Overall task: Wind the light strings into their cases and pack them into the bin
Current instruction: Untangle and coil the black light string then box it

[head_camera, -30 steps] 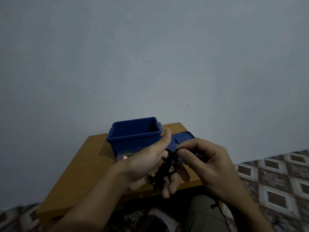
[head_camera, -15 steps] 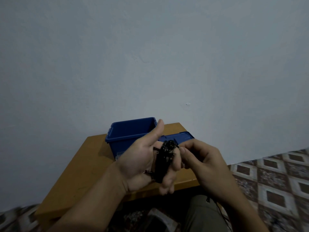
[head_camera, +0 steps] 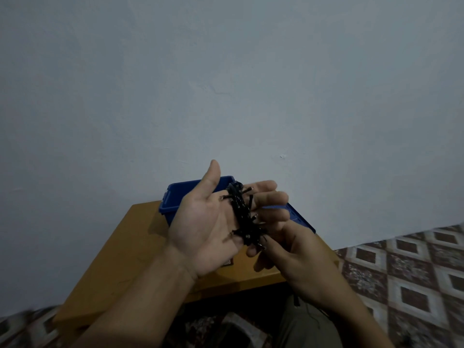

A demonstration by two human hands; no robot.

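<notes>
A black light string [head_camera: 241, 212] with small bulbs is wound in a coil round the straight fingers of my left hand [head_camera: 203, 222], which is raised palm up with the thumb pointing up. My right hand [head_camera: 296, 252] is just below and to the right, its fingertips pinching the string at the coil's lower end. A loose length of wire trails down past my right wrist. The open blue bin [head_camera: 173, 197] stands behind my left hand on the wooden table [head_camera: 125, 249]. A corner of a small case [head_camera: 227, 262] shows under my left hand.
The bin's blue lid [head_camera: 301, 219] lies flat on the table to the right of the bin, partly behind my right hand. A plain wall rises close behind the table. Patterned floor tiles [head_camera: 401, 272] lie to the right, and my knee is below.
My left hand has risen and opened flat, turning its palm up so the coil shows on its fingers. My right hand dropped from the coil's top to its lower end.
</notes>
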